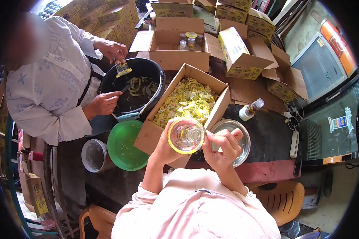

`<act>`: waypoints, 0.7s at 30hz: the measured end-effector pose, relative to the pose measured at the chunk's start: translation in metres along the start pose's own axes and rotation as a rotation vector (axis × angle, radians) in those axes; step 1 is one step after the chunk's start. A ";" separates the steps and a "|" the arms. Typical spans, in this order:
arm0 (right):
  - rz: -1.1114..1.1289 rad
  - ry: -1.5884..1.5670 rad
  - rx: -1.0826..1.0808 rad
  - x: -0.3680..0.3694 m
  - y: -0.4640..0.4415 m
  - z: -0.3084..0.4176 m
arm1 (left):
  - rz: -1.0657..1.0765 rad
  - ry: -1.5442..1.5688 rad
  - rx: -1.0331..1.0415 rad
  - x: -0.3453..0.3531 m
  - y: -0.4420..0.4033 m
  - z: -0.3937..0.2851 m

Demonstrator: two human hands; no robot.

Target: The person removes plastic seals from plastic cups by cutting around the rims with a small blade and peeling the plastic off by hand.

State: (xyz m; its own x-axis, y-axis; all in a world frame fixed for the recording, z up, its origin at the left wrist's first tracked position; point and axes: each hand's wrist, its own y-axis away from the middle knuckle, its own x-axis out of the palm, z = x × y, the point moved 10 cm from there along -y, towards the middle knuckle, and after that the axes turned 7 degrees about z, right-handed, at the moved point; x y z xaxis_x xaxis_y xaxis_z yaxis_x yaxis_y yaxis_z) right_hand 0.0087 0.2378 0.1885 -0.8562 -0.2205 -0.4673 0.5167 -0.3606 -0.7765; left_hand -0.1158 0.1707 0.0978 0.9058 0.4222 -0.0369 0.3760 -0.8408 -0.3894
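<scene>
My left hand [163, 146] is closed around the side of a clear cup [186, 136] with a yellow band round its rim. The cup's wide rim faces me. My right hand [225, 148] pinches at the right edge of that rim with thumb and forefinger; whether a scrap of film is between them is too small to see. Just beyond the cup stands a cardboard box [144, 137] heaped with yellow and white film scraps [187, 99]. Below my right hand, partly covered by it, is a clear round bowl [243, 153].
At left, a co-worker's hands hold a yellow-lidded cup [123, 68] and a knife-like tool over a black bucket [160, 85]. Nearby are a green basin [125, 147] and a whitish bucket [93, 156]. A jar [251, 109] stands right; an open carton [179, 59] holds several cups.
</scene>
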 end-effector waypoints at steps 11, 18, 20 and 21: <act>0.045 -0.036 0.046 0.004 0.003 -0.013 | 0.053 -0.083 -0.027 0.004 0.002 0.003; 0.054 -0.087 0.070 0.005 0.005 -0.016 | 0.067 0.002 -0.052 0.004 0.002 0.001; 0.047 -0.068 0.074 0.004 0.004 -0.017 | 0.102 -0.047 -0.052 0.009 0.003 0.001; 0.042 -0.061 0.075 0.005 0.003 -0.017 | 0.091 0.023 -0.040 0.008 0.003 0.002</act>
State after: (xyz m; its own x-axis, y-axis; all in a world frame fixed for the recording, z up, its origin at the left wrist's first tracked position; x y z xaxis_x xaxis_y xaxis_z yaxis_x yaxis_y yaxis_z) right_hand 0.0060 0.2515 0.1767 -0.8330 -0.2914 -0.4703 0.5531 -0.4158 -0.7220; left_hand -0.1075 0.1726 0.0947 0.9407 0.3356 -0.0495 0.2986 -0.8884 -0.3487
